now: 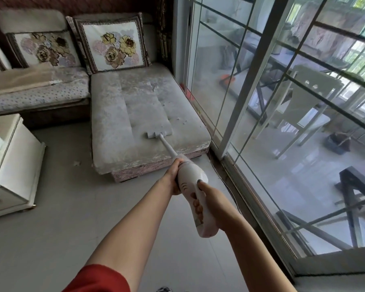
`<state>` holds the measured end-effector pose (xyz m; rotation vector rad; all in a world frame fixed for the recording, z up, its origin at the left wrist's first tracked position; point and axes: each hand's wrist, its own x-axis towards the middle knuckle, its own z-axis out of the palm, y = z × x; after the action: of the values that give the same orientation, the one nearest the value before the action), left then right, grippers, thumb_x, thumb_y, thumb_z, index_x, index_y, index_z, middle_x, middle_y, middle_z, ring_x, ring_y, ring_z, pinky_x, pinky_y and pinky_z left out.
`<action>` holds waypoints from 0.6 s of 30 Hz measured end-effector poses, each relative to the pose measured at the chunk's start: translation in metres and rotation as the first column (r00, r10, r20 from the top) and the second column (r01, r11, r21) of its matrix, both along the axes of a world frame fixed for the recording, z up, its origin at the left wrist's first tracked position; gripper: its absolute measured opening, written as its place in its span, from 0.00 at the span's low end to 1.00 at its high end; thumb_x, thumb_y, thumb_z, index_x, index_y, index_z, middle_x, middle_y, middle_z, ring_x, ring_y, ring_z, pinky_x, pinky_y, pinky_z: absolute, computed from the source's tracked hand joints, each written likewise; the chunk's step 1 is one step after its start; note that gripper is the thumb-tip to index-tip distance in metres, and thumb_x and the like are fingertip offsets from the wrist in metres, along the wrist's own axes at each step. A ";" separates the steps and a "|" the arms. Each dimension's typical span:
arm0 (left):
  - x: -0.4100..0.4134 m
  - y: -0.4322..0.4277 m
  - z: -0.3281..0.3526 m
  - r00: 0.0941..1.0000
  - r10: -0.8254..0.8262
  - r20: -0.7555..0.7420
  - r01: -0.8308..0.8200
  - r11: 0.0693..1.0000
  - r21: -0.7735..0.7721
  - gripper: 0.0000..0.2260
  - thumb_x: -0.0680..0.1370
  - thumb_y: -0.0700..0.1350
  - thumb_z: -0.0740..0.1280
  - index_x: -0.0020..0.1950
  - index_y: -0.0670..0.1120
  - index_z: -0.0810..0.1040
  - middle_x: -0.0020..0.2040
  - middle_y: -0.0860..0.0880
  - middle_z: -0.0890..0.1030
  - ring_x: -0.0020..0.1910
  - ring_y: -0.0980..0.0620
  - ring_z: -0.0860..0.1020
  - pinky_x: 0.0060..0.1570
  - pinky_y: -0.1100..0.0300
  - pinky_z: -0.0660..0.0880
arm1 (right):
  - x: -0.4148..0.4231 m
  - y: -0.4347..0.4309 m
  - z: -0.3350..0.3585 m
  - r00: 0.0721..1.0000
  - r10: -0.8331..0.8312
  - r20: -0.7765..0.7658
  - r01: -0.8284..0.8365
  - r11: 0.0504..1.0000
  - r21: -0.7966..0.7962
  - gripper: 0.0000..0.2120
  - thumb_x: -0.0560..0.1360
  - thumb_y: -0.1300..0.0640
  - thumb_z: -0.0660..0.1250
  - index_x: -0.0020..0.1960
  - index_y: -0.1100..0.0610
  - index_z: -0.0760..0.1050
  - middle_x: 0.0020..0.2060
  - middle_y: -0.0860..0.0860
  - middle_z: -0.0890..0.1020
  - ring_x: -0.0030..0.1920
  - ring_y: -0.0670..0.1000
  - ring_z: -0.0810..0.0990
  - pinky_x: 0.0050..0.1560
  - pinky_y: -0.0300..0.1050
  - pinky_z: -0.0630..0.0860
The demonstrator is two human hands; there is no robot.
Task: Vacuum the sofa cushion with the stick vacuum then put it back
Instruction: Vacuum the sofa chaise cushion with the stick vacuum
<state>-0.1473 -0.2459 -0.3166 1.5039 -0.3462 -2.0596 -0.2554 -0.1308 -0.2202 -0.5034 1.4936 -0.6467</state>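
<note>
While gripped by curled fingers [176,164], stick vacuum [190,182] is aimed ahead onto sofa cushion [118,114]. Left hand [174,175] is set foremost; right hand [210,193] behind.

1. The stick vacuum [191,182] is white, with an orange-brown print along its body.
2. The sofa cushion [118,114] is pale grey, mottled with faint worn patches.
3. The throw pillow [112,49] is cream, with yellow and brown flowers inside a dark patterned border.
4. The seat cover [40,95] is white with small blue-grey dots.
5. The sleeve [99,279] is red; the floor [72,207] is plain grey.
</note>
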 end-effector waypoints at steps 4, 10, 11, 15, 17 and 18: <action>-0.003 -0.024 -0.002 1.000 0.020 0.000 -0.020 1.000 0.004 0.25 0.71 0.64 0.65 0.55 0.44 0.76 0.41 0.42 0.80 0.38 0.44 0.79 0.35 0.58 0.75 | -0.006 -0.027 -0.008 0.999 0.044 -0.010 -0.044 0.999 -0.028 0.25 0.81 0.47 0.57 0.58 0.69 0.76 0.31 0.56 0.73 0.22 0.48 0.71 0.21 0.33 0.67; -0.001 -0.074 -0.008 0.999 0.019 -0.028 -0.019 1.000 -0.005 0.23 0.73 0.62 0.63 0.51 0.43 0.76 0.41 0.40 0.79 0.39 0.43 0.78 0.38 0.56 0.74 | -0.008 -0.078 -0.017 0.997 0.079 0.015 -0.079 0.997 -0.014 0.22 0.80 0.46 0.56 0.52 0.65 0.76 0.27 0.54 0.72 0.18 0.47 0.70 0.22 0.36 0.67; -0.001 -0.081 -0.010 0.999 0.026 -0.035 -0.027 1.000 -0.008 0.23 0.73 0.63 0.63 0.52 0.43 0.76 0.42 0.40 0.79 0.39 0.43 0.79 0.39 0.55 0.74 | -0.008 -0.085 -0.017 0.996 0.091 0.002 -0.091 0.996 -0.021 0.22 0.80 0.46 0.56 0.51 0.64 0.76 0.27 0.54 0.73 0.18 0.47 0.70 0.22 0.37 0.68; 0.007 -0.120 -0.014 0.998 0.051 -0.036 -0.051 0.999 -0.004 0.25 0.72 0.63 0.64 0.55 0.43 0.77 0.42 0.40 0.81 0.40 0.42 0.80 0.40 0.55 0.76 | -0.002 -0.122 -0.016 0.996 0.089 0.017 -0.089 0.996 -0.009 0.22 0.80 0.46 0.56 0.49 0.65 0.76 0.27 0.54 0.72 0.19 0.47 0.70 0.22 0.36 0.68; 0.012 -0.141 -0.013 0.999 0.046 -0.019 -0.046 0.999 -0.002 0.25 0.72 0.64 0.64 0.55 0.43 0.77 0.43 0.40 0.81 0.41 0.42 0.80 0.40 0.55 0.76 | 0.003 -0.142 -0.015 0.997 0.076 0.028 -0.076 0.997 -0.009 0.22 0.81 0.46 0.56 0.50 0.65 0.76 0.26 0.54 0.72 0.19 0.47 0.70 0.21 0.35 0.67; 0.015 -0.150 -0.012 0.999 0.043 -0.009 -0.043 0.999 0.001 0.25 0.72 0.64 0.64 0.54 0.43 0.77 0.42 0.40 0.81 0.40 0.43 0.80 0.40 0.55 0.76 | 0.006 -0.151 -0.014 0.997 0.068 0.031 -0.067 0.998 -0.008 0.22 0.81 0.47 0.56 0.51 0.66 0.76 0.26 0.54 0.72 0.19 0.47 0.69 0.20 0.35 0.67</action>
<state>-0.1320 -0.3955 -0.3285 1.4897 -0.3070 -2.0320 -0.2490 -0.2818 -0.2340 -0.5447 1.4393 -0.6048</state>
